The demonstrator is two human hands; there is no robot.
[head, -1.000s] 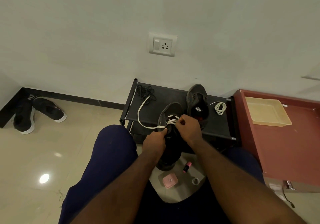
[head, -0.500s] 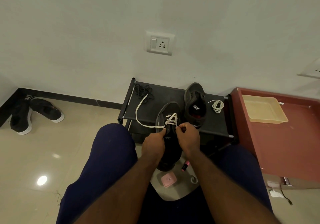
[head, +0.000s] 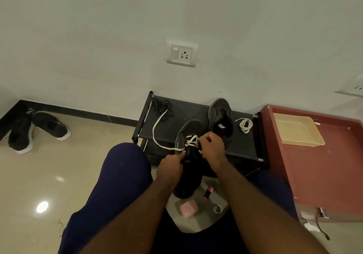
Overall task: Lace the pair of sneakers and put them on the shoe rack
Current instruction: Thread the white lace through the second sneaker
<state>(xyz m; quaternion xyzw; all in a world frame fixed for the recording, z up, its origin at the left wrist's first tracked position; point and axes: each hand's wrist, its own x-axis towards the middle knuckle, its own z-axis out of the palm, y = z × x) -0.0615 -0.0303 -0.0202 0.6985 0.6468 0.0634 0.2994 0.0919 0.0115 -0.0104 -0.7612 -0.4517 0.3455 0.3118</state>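
A dark sneaker [head: 189,175] is held between my knees, toe toward the shoe rack [head: 241,147]. A white lace [head: 157,134] crosses its front eyelets and trails left over the rack. My left hand [head: 171,165] pinches the lace at the shoe's left side. At the right eyelets, my right hand [head: 212,146] pinches the other part of the lace. The second dark sneaker [head: 220,118] lies unlaced on the rack top, with a coiled white lace [head: 245,125] to its right.
A black lace bundle [head: 162,106] lies at the rack's back left. Another pair of black shoes [head: 37,130] sits on the floor by the left wall. A red cabinet [head: 330,171] with a beige tray [head: 296,130] stands right. Small pink items [head: 188,207] lie on the floor.
My right hand has shifted slightly up and right along the eyelets, drawing the lace. My left hand keeps its pinch on the left strand. The view has tilted a little.
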